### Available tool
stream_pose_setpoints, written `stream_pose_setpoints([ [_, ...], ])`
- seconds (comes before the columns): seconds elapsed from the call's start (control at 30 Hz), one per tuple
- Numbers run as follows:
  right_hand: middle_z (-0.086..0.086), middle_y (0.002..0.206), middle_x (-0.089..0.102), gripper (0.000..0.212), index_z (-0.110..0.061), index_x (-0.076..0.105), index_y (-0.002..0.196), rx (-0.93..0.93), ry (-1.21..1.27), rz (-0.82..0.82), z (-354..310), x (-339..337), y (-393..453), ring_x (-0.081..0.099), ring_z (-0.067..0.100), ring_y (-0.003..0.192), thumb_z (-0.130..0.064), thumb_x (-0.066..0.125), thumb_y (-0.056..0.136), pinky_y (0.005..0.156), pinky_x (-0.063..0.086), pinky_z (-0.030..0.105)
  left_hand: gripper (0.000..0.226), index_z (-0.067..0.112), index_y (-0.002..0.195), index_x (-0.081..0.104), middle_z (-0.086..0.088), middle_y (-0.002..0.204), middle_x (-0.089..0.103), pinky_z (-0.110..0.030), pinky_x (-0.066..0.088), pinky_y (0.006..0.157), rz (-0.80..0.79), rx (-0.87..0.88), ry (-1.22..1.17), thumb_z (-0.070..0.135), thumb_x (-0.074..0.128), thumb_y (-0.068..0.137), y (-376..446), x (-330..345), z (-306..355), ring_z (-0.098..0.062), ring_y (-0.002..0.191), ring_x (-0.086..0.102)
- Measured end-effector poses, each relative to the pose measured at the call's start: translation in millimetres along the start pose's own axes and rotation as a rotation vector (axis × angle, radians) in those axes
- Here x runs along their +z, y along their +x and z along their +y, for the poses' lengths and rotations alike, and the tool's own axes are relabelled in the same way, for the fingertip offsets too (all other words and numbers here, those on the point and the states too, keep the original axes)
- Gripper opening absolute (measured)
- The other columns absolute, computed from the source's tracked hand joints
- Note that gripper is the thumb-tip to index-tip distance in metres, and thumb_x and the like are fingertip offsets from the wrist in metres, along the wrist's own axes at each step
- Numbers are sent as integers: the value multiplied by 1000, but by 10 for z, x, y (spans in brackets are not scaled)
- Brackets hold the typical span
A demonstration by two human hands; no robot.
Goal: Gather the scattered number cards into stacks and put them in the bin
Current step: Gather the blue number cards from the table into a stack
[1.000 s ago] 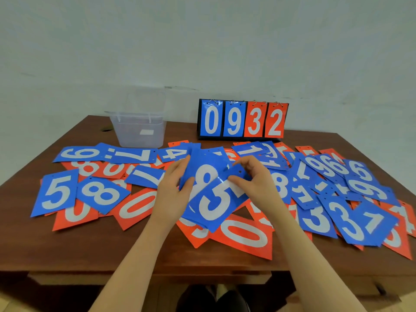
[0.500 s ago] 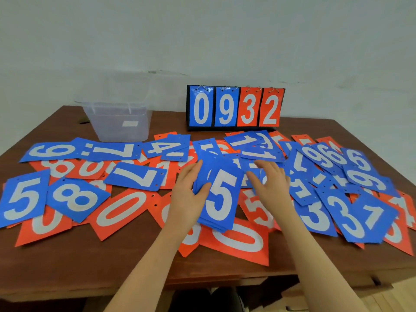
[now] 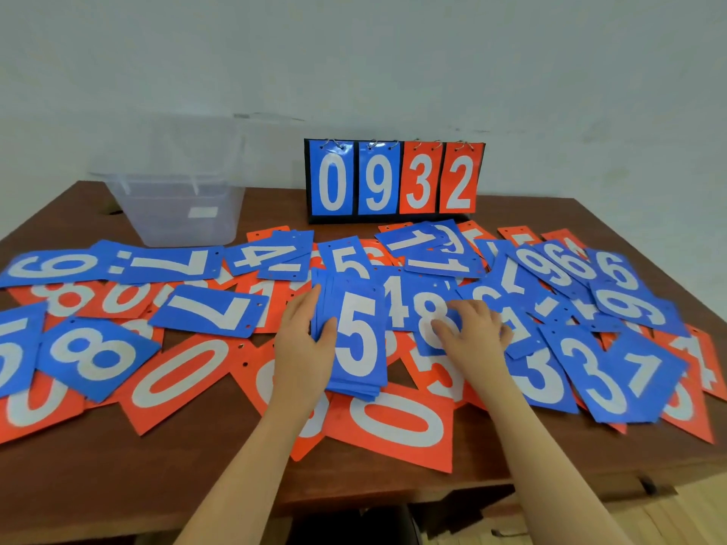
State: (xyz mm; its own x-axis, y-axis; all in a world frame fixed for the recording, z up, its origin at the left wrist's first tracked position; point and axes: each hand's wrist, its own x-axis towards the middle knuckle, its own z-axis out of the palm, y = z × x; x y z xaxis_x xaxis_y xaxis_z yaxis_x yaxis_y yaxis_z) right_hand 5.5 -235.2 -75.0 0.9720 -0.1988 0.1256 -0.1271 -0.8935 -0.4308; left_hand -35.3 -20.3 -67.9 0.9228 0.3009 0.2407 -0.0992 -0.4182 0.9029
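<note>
Number cards (image 3: 204, 369), blue & orange, lie scattered over most of the wooden table (image 3: 118, 477); one small blue stack (image 3: 356, 336) w/ a 5 on top sits mid-table. Left hand (image 3: 305, 344) grips that stack's left edge, thumb curled over the top card. Right hand (image 3: 474, 334) lies flat, fingers straight & spread, on a blue 8 card (image 3: 427, 308) just beside the stack, pinching nothing. Clear bin (image 3: 177, 206) stands far left, well apart from the hands; looks to hold no cards yet, tho its walls are hazy. Scoreboard (image 3: 395, 179) at the back reads 0932. Judgement: early stage — one stack begun, dozens of cards left to gather, nothing binned.
</note>
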Motion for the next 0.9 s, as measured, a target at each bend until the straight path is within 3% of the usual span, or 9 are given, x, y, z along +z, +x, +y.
stream_pose_setpoints([
  [0.13,10,137,33,71,-16,46,129,206,-20,-44,-29,11,58,26,32,129,-59,65,75,107,19,45,47,20,137,40,2,141,37,3,41,60,-18,-12,-33,13,52,92,20,58,43,3,114,33],
  [0.33,10,134,35,69,-16,45,125,296,82,-104,-122,-19,159,27,32,130,-49,74,72,108,21,45,48,21,138,39,3,143,36,-1,42,63,-11,-20,-24,13,52,93,30,104,70,1,119,33],
  [0.43,5,126,46,52,-17,42,118,184,181,-8,-148,8,124,42,26,122,-27,74,78,105,25,41,48,22,139,38,4,143,35,-3,45,59,-8,-46,-38,14,51,93,12,75,62,2,117,32],
  [0.53,5,126,53,36,-15,43,119,95,435,88,-192,-48,26,53,22,115,-8,60,88,89,46,33,50,22,140,36,3,143,34,-4,46,54,-6,-53,-36,15,51,93,-14,19,77,1,117,33],
  [0.63,3,131,51,35,-14,44,127,3,494,248,-260,-149,-105,52,18,117,-11,53,94,72,43,15,51,23,141,33,2,145,32,-3,44,52,15,-65,-14,16,50,93,-40,-43,124,3,115,30],
  [0.77,-1,125,53,34,-17,47,125,-46,703,404,-375,-261,-295,53,12,114,-15,56,93,76,50,17,52,24,142,31,2,146,31,0,42,50,35,-79,-13,17,48,93,-88,-103,192,3,114,29],
  [0.9,-16,106,52,32,-21,50,116,-42,964,360,-583,-298,-462,53,-10,98,-13,63,88,71,48,7,52,24,142,31,1,145,31,-5,44,56,36,-66,-29,18,48,93,-134,-142,227,2,115,32],
])
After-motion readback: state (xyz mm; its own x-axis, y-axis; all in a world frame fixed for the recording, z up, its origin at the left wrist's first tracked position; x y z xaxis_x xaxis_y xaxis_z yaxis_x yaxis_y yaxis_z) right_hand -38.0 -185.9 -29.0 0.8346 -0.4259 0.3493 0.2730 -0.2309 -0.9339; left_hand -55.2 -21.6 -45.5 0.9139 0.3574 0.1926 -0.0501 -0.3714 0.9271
